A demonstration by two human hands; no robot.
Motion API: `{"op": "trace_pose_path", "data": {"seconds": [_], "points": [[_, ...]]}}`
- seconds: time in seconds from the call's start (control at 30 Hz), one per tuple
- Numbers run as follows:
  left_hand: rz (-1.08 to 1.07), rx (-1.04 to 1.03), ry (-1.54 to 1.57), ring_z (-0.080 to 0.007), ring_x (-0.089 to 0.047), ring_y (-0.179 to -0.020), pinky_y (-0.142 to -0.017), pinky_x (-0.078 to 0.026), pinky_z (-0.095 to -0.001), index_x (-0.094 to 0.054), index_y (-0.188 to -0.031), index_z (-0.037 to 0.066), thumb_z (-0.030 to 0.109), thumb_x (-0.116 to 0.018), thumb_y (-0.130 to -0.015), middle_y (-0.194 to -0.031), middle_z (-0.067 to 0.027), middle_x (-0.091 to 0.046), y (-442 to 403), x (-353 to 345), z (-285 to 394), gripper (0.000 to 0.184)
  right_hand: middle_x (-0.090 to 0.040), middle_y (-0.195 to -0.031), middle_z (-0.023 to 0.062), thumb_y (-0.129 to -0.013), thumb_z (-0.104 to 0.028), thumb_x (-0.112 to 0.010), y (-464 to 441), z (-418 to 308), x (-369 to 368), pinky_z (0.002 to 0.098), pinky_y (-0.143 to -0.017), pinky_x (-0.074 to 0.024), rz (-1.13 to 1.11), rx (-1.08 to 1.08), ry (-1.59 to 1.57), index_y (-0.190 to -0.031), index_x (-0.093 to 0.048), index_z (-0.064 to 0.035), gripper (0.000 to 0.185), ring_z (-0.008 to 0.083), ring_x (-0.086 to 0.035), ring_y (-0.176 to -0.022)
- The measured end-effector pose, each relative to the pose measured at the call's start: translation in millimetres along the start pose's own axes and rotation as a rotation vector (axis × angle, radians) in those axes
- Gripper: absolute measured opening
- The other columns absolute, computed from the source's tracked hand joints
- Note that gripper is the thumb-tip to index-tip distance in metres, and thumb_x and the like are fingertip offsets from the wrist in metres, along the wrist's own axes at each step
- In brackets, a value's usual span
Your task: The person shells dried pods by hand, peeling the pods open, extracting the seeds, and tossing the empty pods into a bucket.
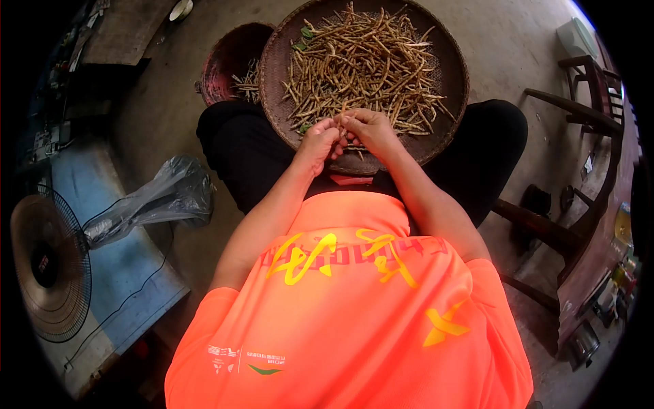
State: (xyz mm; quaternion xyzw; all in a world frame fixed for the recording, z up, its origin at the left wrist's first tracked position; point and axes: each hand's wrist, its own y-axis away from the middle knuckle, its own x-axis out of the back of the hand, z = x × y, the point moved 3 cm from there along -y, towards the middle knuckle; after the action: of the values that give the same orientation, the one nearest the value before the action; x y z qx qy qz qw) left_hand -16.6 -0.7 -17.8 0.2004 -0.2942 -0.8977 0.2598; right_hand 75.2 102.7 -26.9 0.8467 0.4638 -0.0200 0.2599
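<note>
A round woven tray (271, 82) rests across my lap, heaped with dry brown bean pods (368, 58). Over its near edge, my left hand (319, 143) and my right hand (371, 129) meet, fingers pinched together. Between the fingertips is a bean pod (343, 117), mostly covered by the fingers. Whether it is split cannot be made out. A few green leaves (304, 34) lie among the pods at the tray's left side.
A reddish bucket (219, 65) with some pods or husks inside stands left of the tray. At left are an electric fan (49, 269), a plastic bag (160, 194) and a blue board (129, 273). Wooden chairs (579, 112) and a table (603, 225) stand at right.
</note>
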Motion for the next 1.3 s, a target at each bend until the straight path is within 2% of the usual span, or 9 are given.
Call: {"op": "trace_pose_path", "data": {"seconds": [0.23,0.3,0.43,0.7,0.8,0.93,1.0,1.13,1.3], "points": [[0.017,0.009,-0.131,-0.0072,-0.045,-0.046,-0.038,-0.031,-0.0199,-0.055,-0.086,0.005,0.009,-0.045,-0.081,-0.066,-0.0025,-0.056,-1,1,-1,0.012,-0.06,-0.069,-0.0042,-0.089,-0.02,-0.061,-4,-4,11,0.0172,-0.049,-0.0403,0.073,0.047,0.012,-0.096,-0.069,-0.0071,0.017,0.0025,-0.05,-0.059],[0.008,0.071,-0.157,-0.0075,-0.043,-0.044,-0.037,-0.03,-0.02,-0.056,-0.083,0.004,0.01,-0.045,-0.081,-0.064,-0.003,-0.055,-1,2,-2,0.012,-0.059,-0.069,-0.0043,-0.089,-0.02,-0.06,-4,-7,13,0.0174,-0.049,-0.0405,0.095,0.049,0.014,-0.096,-0.069,-0.0075,0.016,0.0025,-0.049,-0.059],[0.012,0.083,-0.139,-0.0078,-0.043,-0.045,-0.037,-0.03,-0.0206,-0.056,-0.085,0.004,0.01,-0.045,-0.082,-0.064,-0.0032,-0.055,-1,3,-2,0.012,-0.059,-0.07,-0.0044,-0.089,-0.019,-0.059,-5,-6,15,0.0179,-0.049,-0.0415,0.146,0.048,-0.009,-0.097,-0.069,-0.0074,0.017,0.0026,-0.049,-0.059],[-0.065,0.003,0.131,-0.0091,-0.053,-0.057,-0.049,-0.043,-0.021,-0.051,-0.104,0.003,0.012,-0.046,-0.088,-0.078,-0.0053,-0.059,3,-1,6,0.019,-0.058,-0.074,-0.0045,-0.09,-0.021,-0.058,-4,-11,21,0.0173,-0.05,-0.0428,0.141,0.059,-0.124,-0.1,-0.067,-0.0064,0.02,0.0027,-0.049,-0.06],[-0.051,-0.037,0.031,-0.0101,-0.055,-0.059,-0.051,-0.046,-0.0216,-0.051,-0.105,0.003,0.01,-0.046,-0.089,-0.079,-0.0058,-0.059,2,-1,4,0.018,-0.058,-0.072,-0.0043,-0.091,-0.021,-0.057,-2,-12,20,0.0163,-0.051,-0.0421,0.154,0.039,-0.135,-0.102,-0.067,-0.0063,0.021,0.0021,-0.048,-0.06],[-0.071,-0.037,0.05,-0.0124,-0.059,-0.063,-0.054,-0.049,-0.0234,-0.049,-0.109,0.002,0.008,-0.045,-0.089,-0.083,-0.0076,-0.061,-1,1,2,0.022,-0.057,-0.071,-0.0038,-0.091,-0.021,-0.056,-2,-12,20,0.0159,-0.051,-0.0419,0.165,0.024,-0.114,-0.102,-0.066,-0.006,0.021,0.0021,-0.049,-0.059],[-0.091,-0.014,0.131,-0.0157,-0.062,-0.068,-0.058,-0.053,-0.0258,-0.045,-0.116,0.001,0.008,-0.045,-0.089,-0.091,-0.0099,-0.062,-2,1,1,0.028,-0.057,-0.071,-0.0036,-0.091,-0.021,-0.056,-2,-13,21,0.0161,-0.051,-0.0424,0.174,0.036,-0.117,-0.102,-0.066,-0.006,0.021,0.0024,-0.049,-0.059],[-0.065,-0.033,0.211,-0.0179,-0.064,-0.072,-0.056,-0.053,-0.0267,-0.042,-0.122,0.001,0.007,-0.044,-0.088,-0.097,-0.0105,-0.061,4,-4,8,0.034,-0.058,-0.072,-0.0029,-0.091,-0.02,-0.056,-4,-11,23,0.0168,-0.052,-0.0441,0.2,0.059,-0.175,-0.102,-0.065,-0.0055,0.021,0.0035,-0.051,-0.06],[-0.068,-0.031,0.03,-0.0163,-0.063,-0.072,-0.05,-0.052,-0.0238,-0.044,-0.122,0.003,0.016,-0.047,-0.093,-0.098,-0.0084,-0.061,9,-8,13,0.033,-0.058,-0.072,-0.0022,-0.091,-0.02,-0.057,-1,-14,19,0.0177,-0.052,-0.0451,0.108,0.031,-0.225,-0.102,-0.065,-0.0049,0.02,0.0043,-0.052,-0.06]]}}
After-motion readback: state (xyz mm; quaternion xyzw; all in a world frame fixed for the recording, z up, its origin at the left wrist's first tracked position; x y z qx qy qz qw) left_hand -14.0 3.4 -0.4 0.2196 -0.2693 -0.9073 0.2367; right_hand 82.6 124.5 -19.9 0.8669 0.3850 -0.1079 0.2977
